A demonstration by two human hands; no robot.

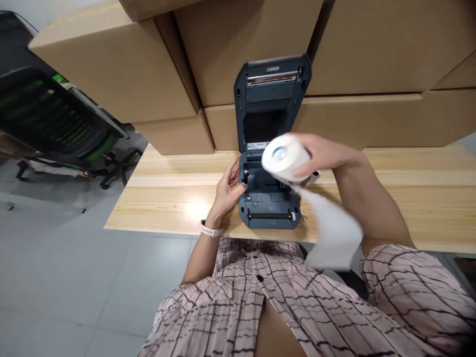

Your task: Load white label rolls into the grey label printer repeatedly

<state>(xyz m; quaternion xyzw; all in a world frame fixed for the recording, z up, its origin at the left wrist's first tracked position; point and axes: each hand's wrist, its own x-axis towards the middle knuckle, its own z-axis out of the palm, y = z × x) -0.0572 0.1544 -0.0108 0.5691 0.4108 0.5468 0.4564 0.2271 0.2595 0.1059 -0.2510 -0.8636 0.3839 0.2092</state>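
Note:
A dark grey label printer (268, 202) lies on the wooden table with its lid (240, 106) raised, so the inside shows. My left hand (227, 187) grips the printer's left side, thumb at the upper edge and fingers along the outer wall. In my right hand (323, 152) is a roll of white label paper (289, 167), held above the printer's open bay with its hollow core facing left. A loose strip of paper (334, 230) hangs from the roll past the table edge, blurred by motion. Part of the bay is hidden under the roll.
Large cardboard boxes (245, 44) are stacked behind the printer. A small white cylindrical thing (314, 177) sits right of the printer, partly covered. The wooden table (167, 193) ends close to my body. A black and green office chair (48, 119) stands at the left.

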